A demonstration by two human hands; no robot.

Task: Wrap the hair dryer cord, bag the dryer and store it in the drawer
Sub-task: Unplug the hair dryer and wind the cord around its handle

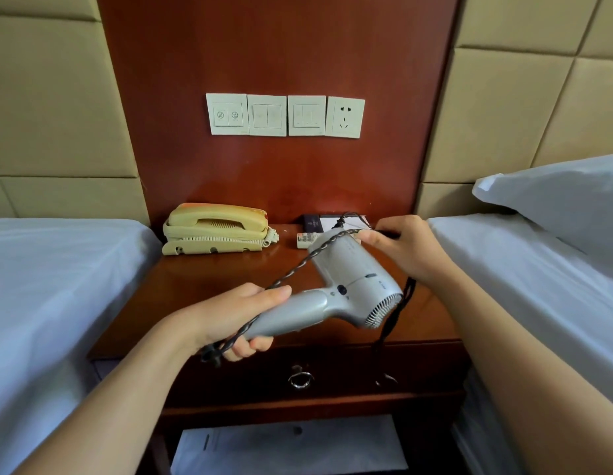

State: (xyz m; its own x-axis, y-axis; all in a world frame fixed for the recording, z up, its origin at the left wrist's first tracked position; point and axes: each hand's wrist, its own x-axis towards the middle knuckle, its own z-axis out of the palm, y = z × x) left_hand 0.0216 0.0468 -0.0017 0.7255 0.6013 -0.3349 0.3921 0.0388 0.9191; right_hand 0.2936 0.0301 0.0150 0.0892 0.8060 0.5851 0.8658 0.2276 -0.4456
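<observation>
hair dryer (pixel 353 279) gripped in left hand (pixel 236 313), right hand (pixel 401 245) pinching cord (pixel 298 269) over nozzle.

The dryer (pixel 353 269) is hiding part of a small white box (pixel 304 240), the right hand (pixel 401 248) is covering a stretch of cord (pixel 299 268), and the bottom edge is cutting a white sheet (pixel 287 447)

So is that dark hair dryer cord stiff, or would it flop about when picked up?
Probably floppy: the cord hangs limp in a loop below the right hand. It looks twisted, so it may kink rather than lie flat. From the left hand, gripping the hair dryer, to the right it runs straight, so gentle tension should tame it.
</observation>
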